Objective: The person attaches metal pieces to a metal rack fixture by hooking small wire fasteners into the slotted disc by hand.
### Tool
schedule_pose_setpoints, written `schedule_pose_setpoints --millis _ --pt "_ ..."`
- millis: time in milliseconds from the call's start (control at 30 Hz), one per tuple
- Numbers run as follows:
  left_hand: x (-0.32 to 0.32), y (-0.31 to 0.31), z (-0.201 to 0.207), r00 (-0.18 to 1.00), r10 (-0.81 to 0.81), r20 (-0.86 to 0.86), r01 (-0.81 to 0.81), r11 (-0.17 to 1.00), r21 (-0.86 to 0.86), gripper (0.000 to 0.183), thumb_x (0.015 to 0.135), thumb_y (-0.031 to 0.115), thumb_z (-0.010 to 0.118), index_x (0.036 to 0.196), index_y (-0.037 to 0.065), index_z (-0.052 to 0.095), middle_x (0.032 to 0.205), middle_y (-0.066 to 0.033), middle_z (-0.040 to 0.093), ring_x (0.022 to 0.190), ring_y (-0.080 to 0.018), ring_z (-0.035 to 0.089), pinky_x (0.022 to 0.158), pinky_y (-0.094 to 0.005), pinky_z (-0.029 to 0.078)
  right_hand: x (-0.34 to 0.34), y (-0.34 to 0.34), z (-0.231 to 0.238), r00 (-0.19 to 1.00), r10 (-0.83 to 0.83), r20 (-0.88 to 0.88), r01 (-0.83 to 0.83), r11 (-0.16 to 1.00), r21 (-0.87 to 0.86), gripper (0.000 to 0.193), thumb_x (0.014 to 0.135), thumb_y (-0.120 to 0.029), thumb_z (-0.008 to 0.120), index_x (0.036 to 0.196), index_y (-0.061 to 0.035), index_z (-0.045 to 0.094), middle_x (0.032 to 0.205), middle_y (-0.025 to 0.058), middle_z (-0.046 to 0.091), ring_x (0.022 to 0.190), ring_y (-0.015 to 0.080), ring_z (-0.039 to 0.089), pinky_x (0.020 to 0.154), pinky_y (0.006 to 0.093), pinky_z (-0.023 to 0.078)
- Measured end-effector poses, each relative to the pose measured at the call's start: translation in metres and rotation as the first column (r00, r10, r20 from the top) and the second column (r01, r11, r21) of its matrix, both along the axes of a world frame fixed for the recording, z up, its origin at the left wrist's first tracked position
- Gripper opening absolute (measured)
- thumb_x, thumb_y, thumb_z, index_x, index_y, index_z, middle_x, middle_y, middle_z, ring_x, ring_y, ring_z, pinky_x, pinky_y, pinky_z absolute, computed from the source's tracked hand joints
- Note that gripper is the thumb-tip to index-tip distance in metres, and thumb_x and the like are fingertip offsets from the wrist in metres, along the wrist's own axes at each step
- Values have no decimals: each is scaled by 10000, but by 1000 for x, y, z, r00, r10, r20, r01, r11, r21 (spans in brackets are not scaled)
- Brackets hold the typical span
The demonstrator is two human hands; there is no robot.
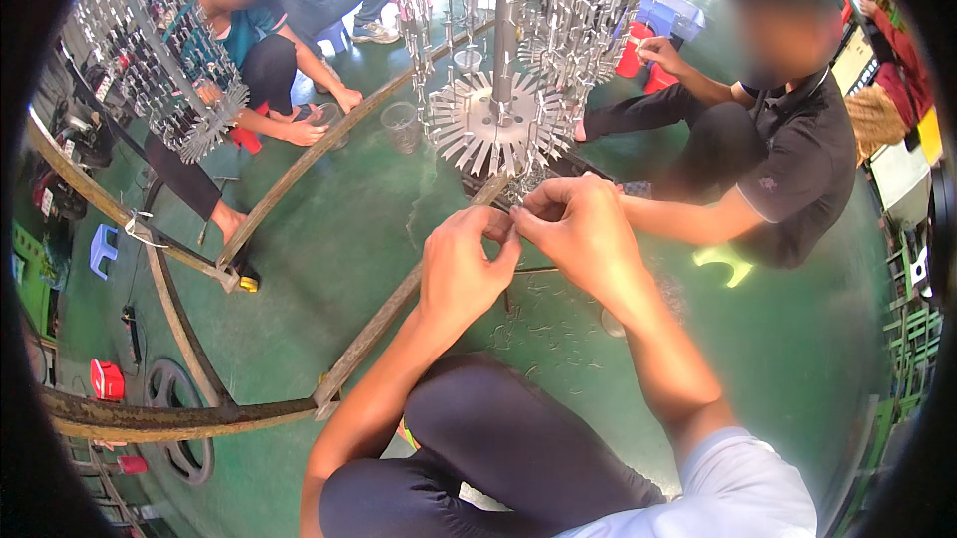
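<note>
My left hand (464,261) and my right hand (586,237) meet in the middle, fingertips nearly touching. Both are closed in a pinch, thumb against forefinger. Whatever sits between the fingers is too small to make out. Just beyond them is a round metal disc (467,129) with slotted, comb-like edges, mounted on a vertical grey post (508,19). Around that post hang many strands of small metal pieces (583,19). A dark tray (474,182) under the disc is partly hidden by my hands.
A worn metal frame (384,324) runs past my left forearm. Small bits (543,324) lie scattered on the green floor (329,309). A co-worker (797,159) sits at right beside a yellow-green stool (725,264); another (264,59) sits at far left near a second hanging rack (150,49).
</note>
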State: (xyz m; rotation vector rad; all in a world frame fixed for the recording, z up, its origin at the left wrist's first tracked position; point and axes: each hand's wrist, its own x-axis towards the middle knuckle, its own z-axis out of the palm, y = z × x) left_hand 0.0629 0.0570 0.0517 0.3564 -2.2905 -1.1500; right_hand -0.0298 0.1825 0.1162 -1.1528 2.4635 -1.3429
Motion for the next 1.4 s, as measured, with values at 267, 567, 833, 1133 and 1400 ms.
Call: schedule_pose_setpoints --millis 267,567,833,1133,1400 --pt "-24 -29 -19 965 -218 -143 194 234 953 329 1010 249 578 1218 -5 552 1234 -156 637 1122 -250 645 963 -392 540 -28 -5 -6 999 9 -36 -10 1000 -12 176 767 -109 712 791 65 723 693 219 685 650 273 719 634 365 535" --pt "-43 -39 -18 978 -99 -184 197 132 972 431 1025 201 547 1321 -86 421 1319 -253 566 1224 -325 586 1067 -420 488 -71 -8 -18 997 33 -68 -33 999 -2 216 777 -189 741 786 27 740 617 119 654 633 219 644 1018 464 271" --pt "-50 -36 -18 981 -70 -179 188 177 966 451 1032 185 528 1351 -108 403 1337 -269 558 1225 -324 588 1054 -410 502 -82 -8 -25 996 -24 -84 23 1000 -11 242 769 -196 762 810 41 739 609 143 645 565 200 619 623 333 494" --pt "-51 -16 -16 957 -55 -285 287 35 957 355 1070 206 441 1287 -72 467 1371 -239 550 1233 -320 583 1075 -408 481 -90 9 -29 993 -27 -116 25 1000 -16 230 810 -180 759 814 48 727 602 120 631 555 141 586 596 315 480" --pt "-58 -20 -21 971 13 -239 239 4 971 306 1048 234 522 1218 -21 506 1209 -186 599 1159 -318 608 1034 -417 506 -74 2 -25 989 -1 -149 -4 1000 -29 210 831 -166 766 844 41 732 621 49 629 569 86 532 565 280 430"
